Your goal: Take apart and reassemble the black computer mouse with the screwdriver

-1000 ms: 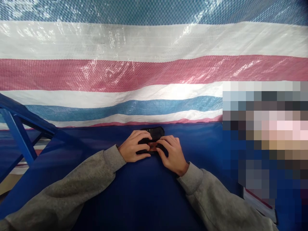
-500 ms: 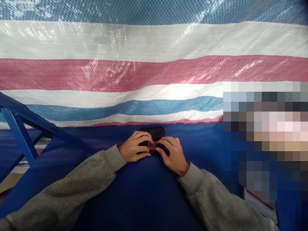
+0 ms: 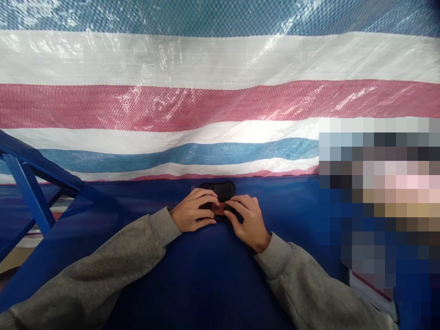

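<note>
A small black object (image 3: pixel 220 189) lies on the dark blue table cover (image 3: pixel 206 275), close to the striped tarp. A small red piece (image 3: pixel 217 208) sits on its near part, between my fingertips. My left hand (image 3: pixel 191 211) curls around the object's left side, fingers bent and pressed on it. From the right, my right hand (image 3: pixel 246 221) pinches the red piece with bent fingers. Both arms wear grey sleeves. Much of the black object is hidden under my fingers.
A red, white and blue striped tarp (image 3: pixel 213 105) hangs right behind the table. A blue metal frame (image 3: pixel 30 183) stands at the left. A white flat item with a red edge (image 3: pixel 371 286) lies at the right, below a blurred patch.
My hands stay on the black object; the fingertips have shifted only slightly around the red piece. The view has dipped a little.
</note>
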The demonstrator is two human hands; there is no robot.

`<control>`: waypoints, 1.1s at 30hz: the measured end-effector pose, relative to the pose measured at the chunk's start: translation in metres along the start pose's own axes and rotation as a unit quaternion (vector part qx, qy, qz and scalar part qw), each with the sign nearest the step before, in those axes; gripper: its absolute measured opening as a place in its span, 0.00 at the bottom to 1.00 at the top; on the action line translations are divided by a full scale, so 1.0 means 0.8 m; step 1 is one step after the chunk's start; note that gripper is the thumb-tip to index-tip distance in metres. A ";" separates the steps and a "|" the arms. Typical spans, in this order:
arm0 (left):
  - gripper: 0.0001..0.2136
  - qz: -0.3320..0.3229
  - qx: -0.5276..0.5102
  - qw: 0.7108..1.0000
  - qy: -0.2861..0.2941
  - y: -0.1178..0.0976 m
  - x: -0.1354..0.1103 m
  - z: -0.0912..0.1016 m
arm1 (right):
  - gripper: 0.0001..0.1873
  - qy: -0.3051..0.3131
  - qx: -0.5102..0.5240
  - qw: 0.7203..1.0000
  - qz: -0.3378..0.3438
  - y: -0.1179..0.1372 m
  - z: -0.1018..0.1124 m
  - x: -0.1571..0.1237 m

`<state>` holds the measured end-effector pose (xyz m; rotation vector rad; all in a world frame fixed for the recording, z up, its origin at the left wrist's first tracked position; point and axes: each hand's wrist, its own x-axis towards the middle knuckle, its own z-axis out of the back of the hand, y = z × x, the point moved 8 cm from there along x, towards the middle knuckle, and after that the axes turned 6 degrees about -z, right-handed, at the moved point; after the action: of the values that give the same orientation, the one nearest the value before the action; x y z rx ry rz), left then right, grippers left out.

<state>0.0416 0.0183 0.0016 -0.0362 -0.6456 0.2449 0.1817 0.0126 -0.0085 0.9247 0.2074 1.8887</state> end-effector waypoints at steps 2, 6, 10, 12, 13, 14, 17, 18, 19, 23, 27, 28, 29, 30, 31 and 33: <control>0.04 -0.001 -0.002 1.000 -0.002 -0.001 0.001 0.001 | 0.08 0.009 -0.002 1.000 -0.003 -0.001 -0.003 0.000; 0.04 -0.003 -0.003 1.000 -0.002 -0.001 0.001 0.001 | 0.08 0.028 -0.009 0.999 -0.013 -0.004 -0.008 0.000; 0.04 0.001 -0.003 1.000 0.001 -0.001 0.001 0.000 | 0.08 0.026 -0.020 0.999 -0.017 -0.006 -0.009 -0.001; 0.04 0.004 -0.004 1.000 0.005 -0.001 0.001 0.000 | 0.08 0.025 -0.023 0.999 -0.018 -0.007 -0.009 -0.002; 0.04 0.005 -0.005 1.000 0.005 -0.001 0.001 0.000 | 0.08 0.024 -0.023 0.999 -0.019 -0.007 -0.009 -0.002; 0.04 0.006 -0.006 1.000 0.005 -0.001 0.001 0.000 | 0.07 0.023 -0.022 0.999 -0.019 -0.007 -0.009 -0.002; 0.03 0.006 -0.009 1.000 0.002 -0.002 0.002 0.001 | 0.07 0.021 -0.016 1.000 -0.017 -0.007 -0.008 -0.002; 0.03 0.006 -0.009 1.000 0.001 -0.002 0.002 0.001 | 0.07 0.021 -0.015 1.000 -0.016 -0.006 -0.008 -0.002; 0.03 0.006 -0.009 1.000 0.000 -0.001 0.002 0.001 | 0.07 0.021 -0.015 1.000 -0.015 -0.005 -0.008 -0.001; 0.04 0.007 -0.008 1.000 0.002 0.000 0.002 0.000 | 0.06 0.025 -0.019 0.999 -0.015 -0.005 -0.008 0.000; 0.05 -0.002 -0.006 1.000 -0.002 -0.002 0.003 0.002 | 0.06 0.028 -0.024 0.999 -0.016 -0.006 -0.010 0.000; 0.05 -0.001 -0.006 1.000 -0.001 -0.002 0.003 0.001 | 0.06 0.027 -0.024 0.999 -0.014 -0.006 -0.010 -0.001; 0.05 0.001 -0.006 1.000 0.001 -0.002 0.003 0.001 | 0.06 0.024 -0.023 0.999 -0.012 -0.006 -0.010 -0.001; 0.05 0.003 -0.006 1.000 0.001 -0.002 0.003 0.001 | 0.06 0.019 -0.022 1.000 -0.010 -0.006 -0.009 -0.001; 0.05 0.003 -0.007 1.000 0.000 -0.002 0.003 0.002 | 0.06 0.015 -0.020 1.000 -0.009 -0.006 -0.008 -0.001; 0.05 0.003 -0.007 1.000 0.001 -0.002 0.004 0.002 | 0.06 0.010 -0.016 1.000 -0.010 -0.007 -0.007 -0.001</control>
<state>0.0433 0.0170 0.0047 -0.0519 -0.6461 0.2460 0.1821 0.0158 -0.0158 0.8800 0.1974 1.8773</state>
